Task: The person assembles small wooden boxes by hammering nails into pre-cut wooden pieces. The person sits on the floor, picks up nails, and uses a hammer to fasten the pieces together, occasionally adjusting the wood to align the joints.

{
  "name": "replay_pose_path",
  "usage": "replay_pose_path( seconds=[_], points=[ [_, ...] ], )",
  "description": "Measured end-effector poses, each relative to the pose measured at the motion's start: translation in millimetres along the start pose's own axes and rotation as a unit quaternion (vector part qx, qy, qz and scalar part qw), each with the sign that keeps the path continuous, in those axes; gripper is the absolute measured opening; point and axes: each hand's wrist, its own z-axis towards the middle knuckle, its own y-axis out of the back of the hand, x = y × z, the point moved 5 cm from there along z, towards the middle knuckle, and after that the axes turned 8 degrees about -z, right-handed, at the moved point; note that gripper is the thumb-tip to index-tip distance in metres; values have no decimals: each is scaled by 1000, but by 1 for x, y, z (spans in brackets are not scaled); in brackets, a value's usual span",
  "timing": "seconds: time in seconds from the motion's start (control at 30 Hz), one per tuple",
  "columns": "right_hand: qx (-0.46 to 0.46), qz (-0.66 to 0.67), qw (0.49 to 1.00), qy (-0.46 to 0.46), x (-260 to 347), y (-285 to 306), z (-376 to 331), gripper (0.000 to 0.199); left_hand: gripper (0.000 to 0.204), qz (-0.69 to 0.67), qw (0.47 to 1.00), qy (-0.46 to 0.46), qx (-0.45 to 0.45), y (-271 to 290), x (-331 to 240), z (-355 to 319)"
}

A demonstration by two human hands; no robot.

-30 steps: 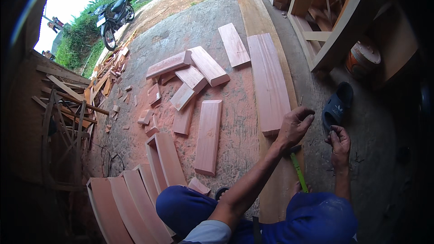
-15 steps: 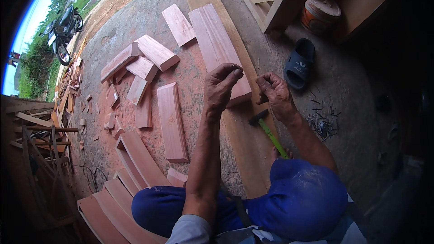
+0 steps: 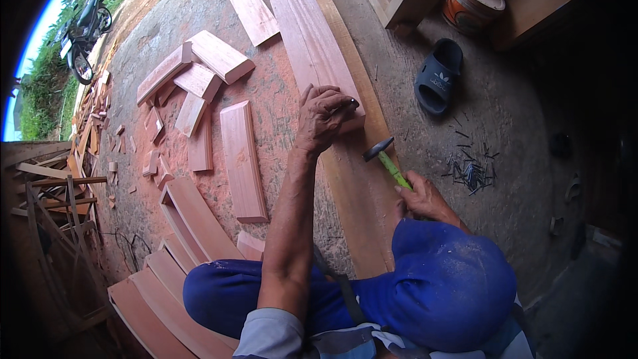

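Long pale plank (image 3: pixel 362 186) runs 12 to 6 through centre, reddish board (image 3: pixel 312 46) lying along its upper stretch. Left hand (image 3: pixel 324 118) at centre rests on that board's near end, fingers pinched shut on small dark nail (image 3: pixel 350 102) at fingertips, 1 o'clock side. Right hand (image 3: pixel 425 198) at 4 o'clock, fist closed round green-handled hammer (image 3: pixel 384 157), head raised over plank. Loose nail pile (image 3: pixel 472 171) at 3 o'clock.
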Motion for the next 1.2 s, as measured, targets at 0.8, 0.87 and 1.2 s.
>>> replay_pose_path(
  seconds=[0.8,0.87,1.2],
  points=[
    [-270,-266,860,342,141,108,-52,71,17,41,999,-23,-16,-3,-9,-2],
    [-214,-296,881,302,135,107,-41,72,17,47,999,-24,-12,-5,-10,-2],
    [-161,-296,917,214,128,101,-31,62,15,38,999,-17,-1,-4,-16,1]
  ],
)
